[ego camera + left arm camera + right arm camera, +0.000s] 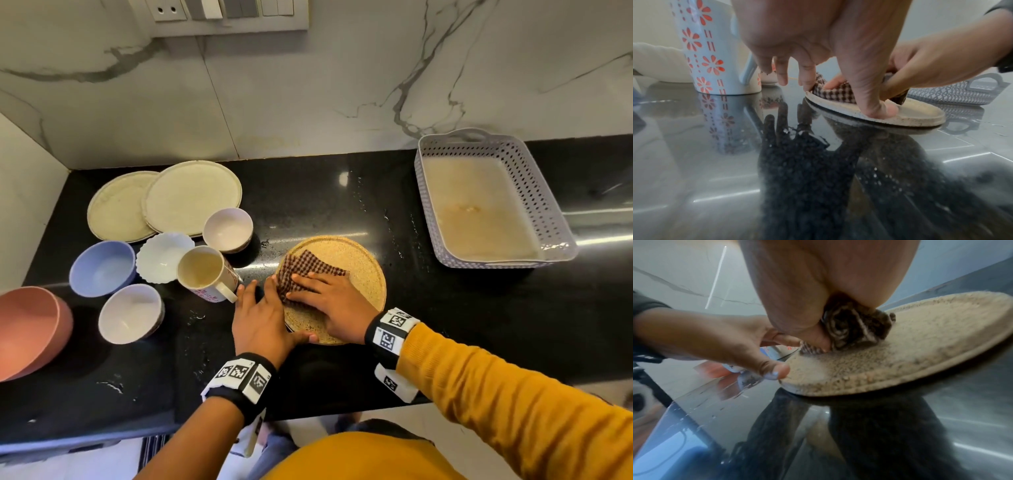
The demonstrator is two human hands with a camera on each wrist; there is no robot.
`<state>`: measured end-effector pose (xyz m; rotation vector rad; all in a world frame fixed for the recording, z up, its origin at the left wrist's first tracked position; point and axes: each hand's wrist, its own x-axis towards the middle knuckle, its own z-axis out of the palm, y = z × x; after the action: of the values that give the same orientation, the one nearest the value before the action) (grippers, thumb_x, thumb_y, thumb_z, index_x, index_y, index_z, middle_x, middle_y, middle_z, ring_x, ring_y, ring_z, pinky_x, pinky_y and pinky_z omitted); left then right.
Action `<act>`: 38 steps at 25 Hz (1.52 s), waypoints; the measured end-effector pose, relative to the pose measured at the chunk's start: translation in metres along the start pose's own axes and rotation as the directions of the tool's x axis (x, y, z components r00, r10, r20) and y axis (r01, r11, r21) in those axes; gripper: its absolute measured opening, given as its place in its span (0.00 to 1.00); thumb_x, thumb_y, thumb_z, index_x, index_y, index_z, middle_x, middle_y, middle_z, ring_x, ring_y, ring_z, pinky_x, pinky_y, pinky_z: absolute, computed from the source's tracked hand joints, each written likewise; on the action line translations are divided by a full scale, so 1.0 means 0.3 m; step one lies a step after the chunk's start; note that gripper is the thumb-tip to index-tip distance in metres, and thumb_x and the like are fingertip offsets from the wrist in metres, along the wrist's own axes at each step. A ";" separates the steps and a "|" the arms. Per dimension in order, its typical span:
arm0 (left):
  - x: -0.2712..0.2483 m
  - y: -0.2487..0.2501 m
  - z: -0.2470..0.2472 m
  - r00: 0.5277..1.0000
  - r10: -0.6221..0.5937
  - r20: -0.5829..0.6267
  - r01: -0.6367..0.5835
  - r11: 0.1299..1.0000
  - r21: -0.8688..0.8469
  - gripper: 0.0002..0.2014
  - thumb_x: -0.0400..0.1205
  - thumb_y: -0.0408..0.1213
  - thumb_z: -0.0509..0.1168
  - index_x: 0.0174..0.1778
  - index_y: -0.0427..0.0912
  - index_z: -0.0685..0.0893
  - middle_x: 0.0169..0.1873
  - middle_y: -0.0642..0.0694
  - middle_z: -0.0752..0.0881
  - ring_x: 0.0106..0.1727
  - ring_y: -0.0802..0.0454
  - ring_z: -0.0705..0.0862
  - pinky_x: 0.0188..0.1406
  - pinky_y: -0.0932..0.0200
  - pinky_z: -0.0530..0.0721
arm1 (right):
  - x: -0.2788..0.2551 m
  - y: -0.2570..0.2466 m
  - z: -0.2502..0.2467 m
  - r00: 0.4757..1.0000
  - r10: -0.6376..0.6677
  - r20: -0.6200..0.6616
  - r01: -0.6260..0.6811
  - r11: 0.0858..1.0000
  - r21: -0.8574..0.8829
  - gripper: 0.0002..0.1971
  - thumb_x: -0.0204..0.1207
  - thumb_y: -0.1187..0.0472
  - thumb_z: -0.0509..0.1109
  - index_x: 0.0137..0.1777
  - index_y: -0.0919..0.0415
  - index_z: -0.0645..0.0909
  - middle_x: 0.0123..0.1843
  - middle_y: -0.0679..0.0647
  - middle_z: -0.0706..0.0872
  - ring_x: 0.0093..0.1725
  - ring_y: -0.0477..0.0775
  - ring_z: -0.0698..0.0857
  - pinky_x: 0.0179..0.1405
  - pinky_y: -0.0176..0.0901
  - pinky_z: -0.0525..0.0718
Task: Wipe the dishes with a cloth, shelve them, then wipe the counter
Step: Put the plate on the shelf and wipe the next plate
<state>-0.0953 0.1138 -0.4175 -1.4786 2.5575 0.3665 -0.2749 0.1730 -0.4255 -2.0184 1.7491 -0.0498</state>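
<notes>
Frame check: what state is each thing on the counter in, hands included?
Speckled plate: lying on the counter, under the cloth.
Checked cloth: bunched, pressed onto the plate.
Right hand: flat on the cloth, pressing.
Left hand: steadying the plate's rim with thumb and fingertips.
Mug: upright.
Two cream plates: overlapping, face up.
Basket: holds no dishes.
Counter: spotted with water drops.

A round, speckled tan plate [356,270] lies flat near the front of a glossy black counter [445,325] dotted with water drops. A brown-and-white checked cloth [301,270] sits bunched on the plate's left half. To the left stand the other dishes: a left cream plate [116,209] partly under a right cream plate [191,197], a flowered mug [202,270], a rear white bowl [227,229], a scalloped white bowl [164,255], a blue bowl [102,267], a front white bowl [130,317] and a pink bowl [30,329].
</notes>
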 end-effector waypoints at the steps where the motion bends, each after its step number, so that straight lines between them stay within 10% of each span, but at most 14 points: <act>1: 0.003 -0.001 0.005 1.000 0.006 -0.005 -0.006 1.000 0.011 0.71 0.59 0.82 0.71 0.89 0.40 0.55 0.83 0.35 0.72 0.89 0.36 0.59 0.91 0.41 0.53 | -0.031 0.005 0.006 0.999 -0.034 0.008 0.034 0.999 0.038 0.34 0.80 0.51 0.75 0.85 0.40 0.70 0.92 0.44 0.63 0.88 0.57 0.63 0.83 0.73 0.63; 5: 0.007 0.022 -0.010 1.000 0.020 0.020 -0.020 0.999 0.035 0.70 0.61 0.81 0.71 0.89 0.40 0.53 0.84 0.35 0.69 0.88 0.36 0.59 0.90 0.43 0.56 | -0.192 0.061 -0.023 0.989 -0.137 0.049 0.129 0.982 0.137 0.34 0.77 0.69 0.69 0.82 0.46 0.77 0.89 0.44 0.68 0.88 0.52 0.66 0.87 0.52 0.62; 11: 0.007 0.022 -0.010 0.997 0.065 0.046 -0.062 0.996 -0.062 0.68 0.65 0.77 0.73 0.90 0.46 0.45 0.84 0.43 0.70 0.87 0.40 0.62 0.88 0.43 0.62 | -0.223 0.231 -0.093 0.994 0.104 -0.034 -0.097 0.980 0.176 0.28 0.78 0.66 0.72 0.75 0.39 0.84 0.85 0.37 0.74 0.83 0.46 0.74 0.83 0.58 0.74; 16: 0.006 0.022 0.003 0.996 0.073 0.051 -0.068 0.994 -0.091 0.69 0.66 0.77 0.73 0.91 0.48 0.40 0.84 0.44 0.72 0.87 0.40 0.62 0.89 0.43 0.61 | -0.033 0.175 -0.175 0.944 0.297 -0.145 -0.253 0.931 0.262 0.28 0.80 0.71 0.70 0.77 0.47 0.82 0.86 0.48 0.74 0.85 0.55 0.72 0.88 0.55 0.66; 24: 0.025 0.024 0.027 0.998 0.054 0.017 -0.054 0.998 -0.007 0.77 0.62 0.82 0.69 0.89 0.36 0.34 0.79 0.38 0.79 0.88 0.39 0.60 0.89 0.44 0.58 | 0.053 0.009 -0.068 0.992 0.077 -0.104 -0.058 0.983 0.173 0.32 0.77 0.70 0.70 0.82 0.51 0.77 0.89 0.51 0.70 0.87 0.56 0.67 0.89 0.60 0.62; 30: 0.027 0.023 0.012 0.998 0.044 0.035 -0.044 0.999 0.016 0.79 0.61 0.81 0.71 0.89 0.33 0.35 0.80 0.37 0.77 0.88 0.38 0.61 0.89 0.44 0.58 | -0.093 0.021 -0.011 0.992 -0.087 -0.088 0.111 0.939 0.327 0.15 0.79 0.60 0.76 0.66 0.53 0.90 0.76 0.49 0.86 0.79 0.52 0.78 0.82 0.53 0.72; 33: 0.017 0.041 -0.014 0.994 0.061 0.086 -0.063 0.998 0.025 0.74 0.64 0.78 0.72 0.91 0.37 0.38 0.88 0.38 0.63 0.89 0.38 0.57 0.90 0.45 0.54 | -0.141 0.027 0.006 0.992 -0.102 -0.070 0.119 0.939 0.323 0.19 0.82 0.56 0.75 0.73 0.52 0.86 0.82 0.48 0.80 0.85 0.51 0.71 0.87 0.51 0.65; 38: 0.026 0.049 -0.007 0.994 0.073 0.077 -0.076 0.996 0.043 0.78 0.62 0.81 0.71 0.89 0.32 0.36 0.85 0.40 0.71 0.88 0.38 0.62 0.90 0.44 0.56 | -0.052 -0.032 -0.026 0.998 0.050 -0.038 -0.047 0.996 0.077 0.30 0.80 0.60 0.77 0.82 0.56 0.74 0.91 0.53 0.64 0.92 0.60 0.54 0.89 0.64 0.61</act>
<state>-0.1119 0.1138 -0.4156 -1.3303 2.5491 0.3641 -0.2716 0.1861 -0.4109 -1.9330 1.7927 -0.1399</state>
